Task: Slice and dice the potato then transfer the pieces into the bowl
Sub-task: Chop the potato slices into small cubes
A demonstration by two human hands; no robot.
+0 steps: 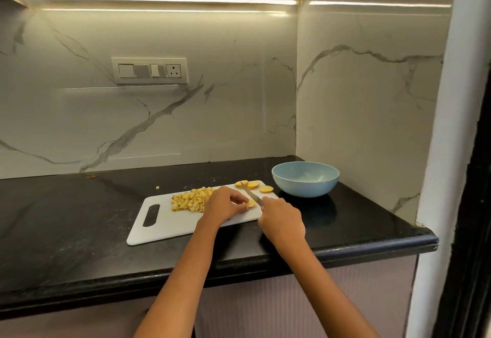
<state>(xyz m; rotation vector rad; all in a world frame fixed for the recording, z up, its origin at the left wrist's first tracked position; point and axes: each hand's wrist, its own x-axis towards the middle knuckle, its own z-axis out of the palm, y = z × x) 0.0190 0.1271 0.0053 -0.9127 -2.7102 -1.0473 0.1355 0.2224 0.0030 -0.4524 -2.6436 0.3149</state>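
Our left hand [225,203] pinches a potato slice [252,203] on the cutting board [164,225]. Our right hand [282,219] grips the knife [251,194] just beside it. Diced pieces [191,199] lie left of our hands.

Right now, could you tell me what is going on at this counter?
A person is dicing potato on a cutting board. The left hand holds a slice while the right hand grips the knife. A pile of dice and a few slices wait; the bowl is empty.
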